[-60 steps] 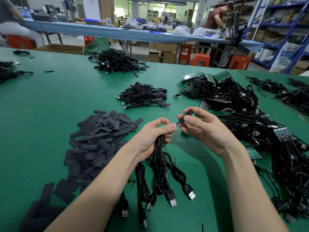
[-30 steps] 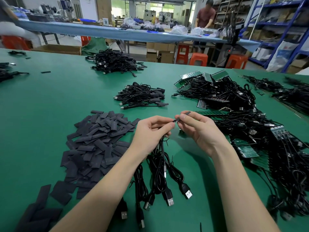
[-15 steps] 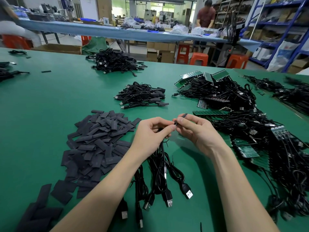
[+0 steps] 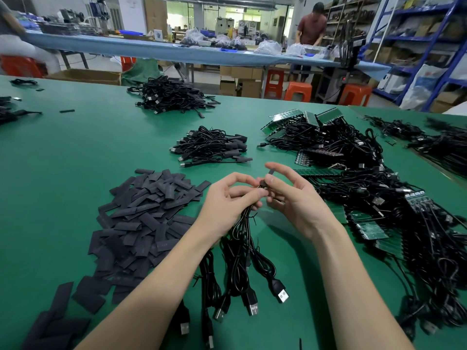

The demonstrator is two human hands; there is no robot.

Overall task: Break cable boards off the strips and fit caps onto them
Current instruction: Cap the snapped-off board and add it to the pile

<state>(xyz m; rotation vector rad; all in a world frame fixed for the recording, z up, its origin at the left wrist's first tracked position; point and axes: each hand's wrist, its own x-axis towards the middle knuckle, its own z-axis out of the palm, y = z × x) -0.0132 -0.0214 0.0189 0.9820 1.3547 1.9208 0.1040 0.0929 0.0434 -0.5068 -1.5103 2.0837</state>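
Capping step, seen from the head camera. The left hand (image 4: 228, 198) gripped a bundle of black USB cables (image 4: 242, 251) near their upper ends, its fingers curled round them, while the plugs (image 4: 280, 295) trailed toward the viewer on the green table (image 4: 75, 152). The right hand (image 4: 290, 198) pinched a dark cap (image 4: 271, 172) between thumb and forefinger just above the left fingertips, its remaining fingers loosely spread. The cap appeared to be partly slid over the board end of one cable, though the board itself was hidden by the fingers and its seating could not be confirmed. The work in hand was judged to be the fitting of a cap, not the breaking-off of a board. The next move would call for pushing the cap down squarely along the cable's axis while the left hand braced the cable. Loose caps (image 4: 141, 213) lay heaped just left of the hands; green board strips (image 4: 371, 229) with attached cables lay tangled to the right; a small pile of capped cables (image 4: 212, 146) lay beyond the hands.
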